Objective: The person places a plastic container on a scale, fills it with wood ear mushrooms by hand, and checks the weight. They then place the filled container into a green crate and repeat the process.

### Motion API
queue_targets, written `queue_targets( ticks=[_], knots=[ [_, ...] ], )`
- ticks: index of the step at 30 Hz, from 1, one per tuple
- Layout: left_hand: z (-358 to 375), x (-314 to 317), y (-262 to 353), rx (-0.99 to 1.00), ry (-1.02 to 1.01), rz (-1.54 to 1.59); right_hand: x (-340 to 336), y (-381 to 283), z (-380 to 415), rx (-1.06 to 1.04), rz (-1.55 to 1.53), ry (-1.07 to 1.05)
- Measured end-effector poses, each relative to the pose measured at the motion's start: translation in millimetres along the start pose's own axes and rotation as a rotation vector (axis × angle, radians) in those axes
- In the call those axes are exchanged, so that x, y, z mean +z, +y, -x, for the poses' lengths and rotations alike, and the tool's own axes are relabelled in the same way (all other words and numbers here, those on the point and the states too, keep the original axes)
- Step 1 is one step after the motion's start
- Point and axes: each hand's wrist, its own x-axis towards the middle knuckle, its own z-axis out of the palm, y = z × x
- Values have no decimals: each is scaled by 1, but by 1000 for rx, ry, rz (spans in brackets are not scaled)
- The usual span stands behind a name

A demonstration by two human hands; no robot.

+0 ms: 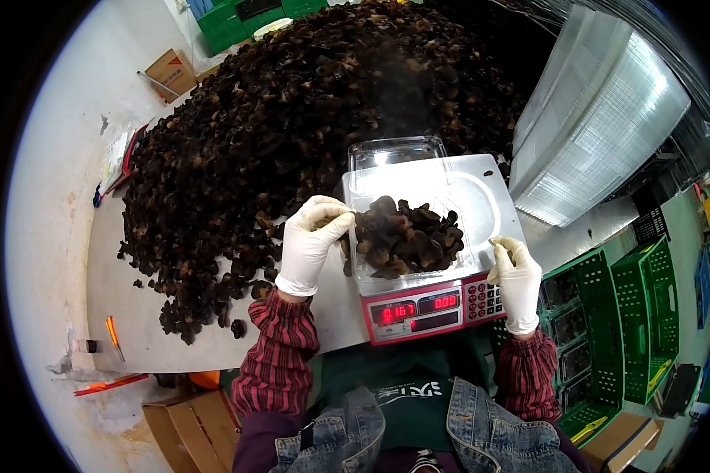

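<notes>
A clear plastic box (398,165) with its lid folded open lies on the metal plate of a red and white scale (414,317), whose red display reads 0.167. Dark wood-ear mushrooms (406,236) fill its near part. My left hand (312,240), in a white glove, is at the box's left edge, thumb and forefinger pinched together; what they hold, if anything, is too small to name. To the right of the box, my gloved right hand (514,280) is near the scale's right edge with its fingers curled, and I cannot make out anything in them.
A large heap of dark mushrooms (292,118) covers the back and left of the table (134,331). Stacked clear boxes (599,118) stand at the right. Green crates (607,331) are at the lower right. An orange-handled tool (113,335) lies near the left edge.
</notes>
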Motion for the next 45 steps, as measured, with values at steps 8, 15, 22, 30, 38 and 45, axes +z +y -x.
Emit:
queue_targets(
  ticks=[8, 15, 22, 30, 38, 45],
  knots=[
    [37, -41, 18, -71, 272, -71, -5, 1, 0, 2, -24, 25],
    [136, -240, -99, -129, 675, -818, -7, 2, -2, 35, -1, 31],
    [85, -96, -18, 264, 187, -767, 10, 7, -1, -56, 83, -61],
    [-10, 78, -10, 646, -441, -957, 34, -20, 6, 110, -80, -268],
    [-2, 67, 11, 623, -307, -444, 34, -7, 4, 137, -168, -198],
    [29, -95, -101, -20, -49, -1403, 3, -2, -6, 143, -73, -61]
  ],
)
